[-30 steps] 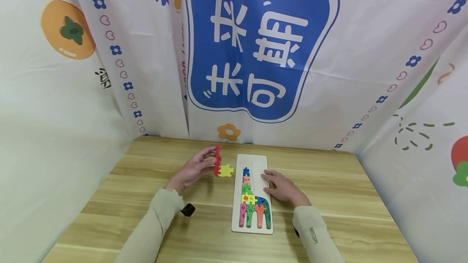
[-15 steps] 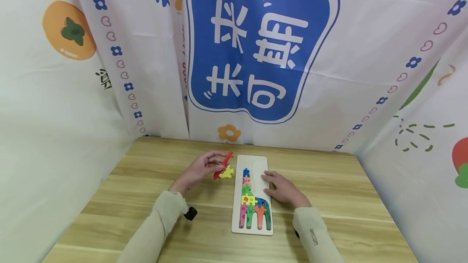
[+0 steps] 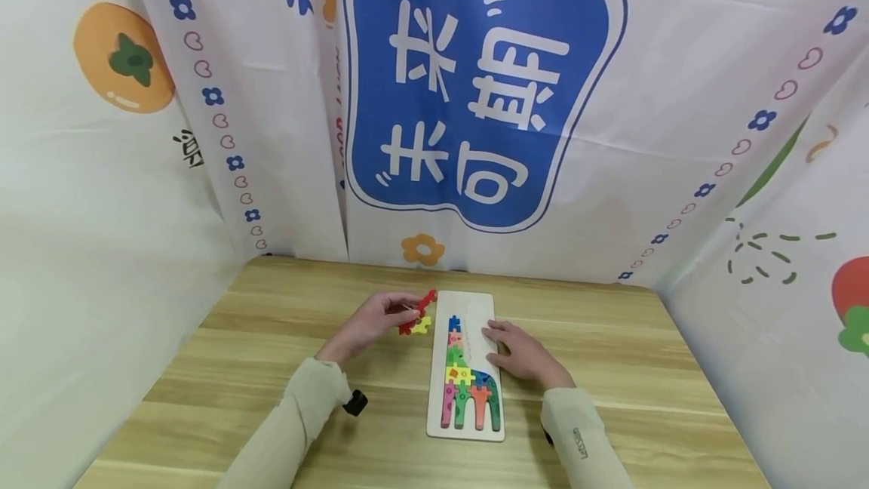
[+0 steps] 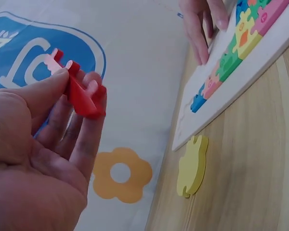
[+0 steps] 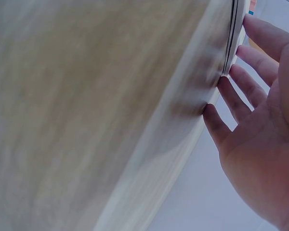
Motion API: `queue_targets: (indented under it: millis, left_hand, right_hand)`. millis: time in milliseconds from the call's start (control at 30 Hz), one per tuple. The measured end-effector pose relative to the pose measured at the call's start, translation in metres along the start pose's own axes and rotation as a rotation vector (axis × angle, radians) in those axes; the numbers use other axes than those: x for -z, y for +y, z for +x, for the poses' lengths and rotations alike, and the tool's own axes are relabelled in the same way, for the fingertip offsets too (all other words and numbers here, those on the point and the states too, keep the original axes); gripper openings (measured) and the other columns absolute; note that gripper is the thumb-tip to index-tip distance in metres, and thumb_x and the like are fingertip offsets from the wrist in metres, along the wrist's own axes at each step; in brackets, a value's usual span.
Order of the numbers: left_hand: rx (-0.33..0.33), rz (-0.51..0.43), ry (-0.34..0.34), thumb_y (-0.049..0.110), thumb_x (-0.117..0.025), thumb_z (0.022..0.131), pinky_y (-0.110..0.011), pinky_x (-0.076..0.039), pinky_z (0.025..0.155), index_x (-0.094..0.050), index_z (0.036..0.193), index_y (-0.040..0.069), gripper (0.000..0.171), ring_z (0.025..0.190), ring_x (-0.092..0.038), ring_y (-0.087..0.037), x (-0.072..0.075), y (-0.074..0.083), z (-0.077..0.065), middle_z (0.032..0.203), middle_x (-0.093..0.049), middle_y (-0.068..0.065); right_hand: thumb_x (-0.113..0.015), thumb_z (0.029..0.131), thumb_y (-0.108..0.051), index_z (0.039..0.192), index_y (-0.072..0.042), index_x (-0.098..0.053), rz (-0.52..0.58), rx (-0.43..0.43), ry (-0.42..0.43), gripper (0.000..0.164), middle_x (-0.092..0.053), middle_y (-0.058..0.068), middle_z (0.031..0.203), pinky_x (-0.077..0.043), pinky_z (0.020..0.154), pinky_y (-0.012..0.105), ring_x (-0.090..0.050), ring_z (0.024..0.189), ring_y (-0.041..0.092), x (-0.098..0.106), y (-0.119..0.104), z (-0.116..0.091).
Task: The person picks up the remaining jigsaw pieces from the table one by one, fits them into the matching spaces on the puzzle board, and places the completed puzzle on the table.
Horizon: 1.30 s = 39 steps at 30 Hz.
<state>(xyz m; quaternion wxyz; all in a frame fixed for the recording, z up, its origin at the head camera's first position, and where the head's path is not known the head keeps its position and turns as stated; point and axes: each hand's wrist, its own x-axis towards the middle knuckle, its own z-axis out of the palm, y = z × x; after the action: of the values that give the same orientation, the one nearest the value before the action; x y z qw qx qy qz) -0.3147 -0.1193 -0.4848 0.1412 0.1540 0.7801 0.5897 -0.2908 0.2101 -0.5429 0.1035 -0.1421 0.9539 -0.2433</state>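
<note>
My left hand (image 3: 370,325) pinches a red puzzle piece (image 4: 85,100) with knobbed edges between thumb and fingers, raised above the table. Just under it, a yellow puzzle piece (image 4: 193,166) lies loose on the wood, left of the white puzzle board (image 3: 479,305). Colourful joined pieces (image 3: 461,374) fill the board's lower half and a column up its left, in the shape of a giraffe's legs, body and neck. The recess at the board's top holds no piece. With extended fingers, my right hand (image 3: 523,353) rests on the board's right edge; its fingertips (image 5: 210,109) touch there.
The wooden table (image 3: 611,398) reaches back to a printed cloth wall (image 3: 557,255), with more cloth at both sides. A small black device (image 3: 355,402) sits at the left wrist.
The red piece has moved right and slightly toward me in my left hand, and has tilted from upright to slanting. My right hand stays at the board's edge.
</note>
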Motion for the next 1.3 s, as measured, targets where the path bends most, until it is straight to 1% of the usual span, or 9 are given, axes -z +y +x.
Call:
queue_targets:
  millis: [133, 267, 367, 500, 600, 800, 933, 1100, 1300]
  left_hand:
    - [-0.052, -0.005, -0.02, 0.021, -0.073, 0.097, -0.055, -0.053, 0.104, -0.072, 0.124, 0.016, 0.027, 0.112, -0.067, -0.026, -0.003, 0.003, -0.001, 0.119, -0.073, -0.003]
    - [-0.126, 0.025, -0.012, 0.018, -0.075, 0.096, -0.057, -0.048, 0.109, -0.075, 0.117, 0.016, 0.021, 0.119, -0.064, -0.023, -0.006, 0.005, -0.003, 0.122, -0.073, -0.004]
    - [-0.195, 0.071, 0.012, 0.015, -0.076, 0.094, -0.059, -0.042, 0.115, -0.077, 0.111, 0.014, 0.018, 0.129, -0.06, -0.024, -0.008, 0.005, -0.003, 0.128, -0.072, -0.001]
    - [-0.278, 0.129, 0.063, 0.011, -0.081, 0.088, -0.067, -0.03, 0.119, -0.082, 0.102, 0.018, 0.016, 0.139, -0.051, -0.027, -0.011, 0.007, -0.003, 0.136, -0.067, 0.005]
    - [-0.334, 0.163, 0.092, 0.009, -0.083, 0.085, -0.068, -0.029, 0.119, -0.083, 0.096, 0.022, 0.018, 0.14, -0.049, -0.028, -0.014, 0.008, -0.004, 0.136, -0.065, 0.006]
    - [-0.417, 0.167, 0.125, 0.008, -0.083, 0.085, -0.06, -0.038, 0.115, -0.084, 0.095, 0.02, 0.016, 0.132, -0.054, -0.025, -0.019, 0.012, -0.008, 0.133, -0.067, 0.002]
    - [-0.439, 0.176, 0.134, 0.009, -0.082, 0.087, -0.044, -0.049, 0.109, -0.084, 0.098, 0.019, 0.015, 0.124, -0.059, -0.021, -0.02, 0.014, -0.01, 0.128, -0.069, 0.002]
    - [-0.453, 0.139, 0.064, 0.006, -0.076, 0.093, -0.032, -0.059, 0.097, -0.082, 0.104, 0.017, 0.017, 0.118, -0.066, -0.017, -0.021, 0.015, -0.01, 0.124, -0.074, -0.005]
    - [-0.425, 0.097, 0.0, 0.009, -0.064, 0.102, -0.025, -0.058, 0.094, -0.077, 0.114, 0.007, 0.017, 0.118, -0.066, -0.016, -0.023, 0.015, -0.01, 0.133, -0.068, -0.009]
  right_hand:
    - [-0.066, 0.102, -0.035, 0.155, -0.021, -0.05, 0.0, 0.0, -0.001, 0.057, -0.037, 0.005, 0.167, -0.032, 0.122, 0.061, -0.033, 0.154, 0.035, 0.001, -0.001, -0.001]
    - [-0.066, 0.102, -0.035, 0.155, -0.02, -0.049, 0.012, 0.001, -0.002, 0.057, -0.036, 0.006, 0.167, -0.031, 0.122, 0.061, -0.032, 0.154, 0.036, 0.001, -0.001, -0.001]
    - [-0.066, 0.102, -0.034, 0.155, -0.019, -0.05, 0.018, 0.003, 0.001, 0.057, -0.036, 0.006, 0.167, -0.031, 0.122, 0.061, -0.032, 0.154, 0.036, 0.0, -0.001, -0.002]
    - [-0.066, 0.102, -0.034, 0.155, -0.02, -0.05, 0.013, 0.008, 0.006, 0.057, -0.037, 0.006, 0.167, -0.032, 0.122, 0.061, -0.033, 0.154, 0.036, -0.001, 0.001, -0.003]
    - [-0.066, 0.102, -0.034, 0.155, -0.018, -0.05, 0.015, 0.01, 0.006, 0.057, -0.037, 0.007, 0.166, -0.032, 0.121, 0.062, -0.034, 0.153, 0.036, -0.001, 0.001, -0.004]
    - [-0.066, 0.102, -0.034, 0.154, -0.018, -0.051, 0.007, 0.015, 0.011, 0.056, -0.038, 0.007, 0.166, -0.033, 0.121, 0.061, -0.034, 0.153, 0.037, -0.001, 0.0, -0.004]
    - [-0.066, 0.102, -0.035, 0.154, -0.018, -0.051, 0.003, 0.018, 0.013, 0.056, -0.039, 0.006, 0.166, -0.034, 0.121, 0.061, -0.035, 0.153, 0.036, -0.001, 0.0, -0.004]
    - [-0.066, 0.102, -0.035, 0.154, -0.018, -0.051, 0.01, 0.016, 0.015, 0.056, -0.039, 0.007, 0.166, -0.033, 0.121, 0.061, -0.035, 0.153, 0.037, -0.001, 0.0, -0.004]
    - [-0.066, 0.102, -0.036, 0.154, -0.019, -0.051, 0.01, 0.013, 0.014, 0.057, -0.039, 0.007, 0.165, -0.034, 0.121, 0.061, -0.035, 0.153, 0.036, -0.001, 0.001, -0.003]
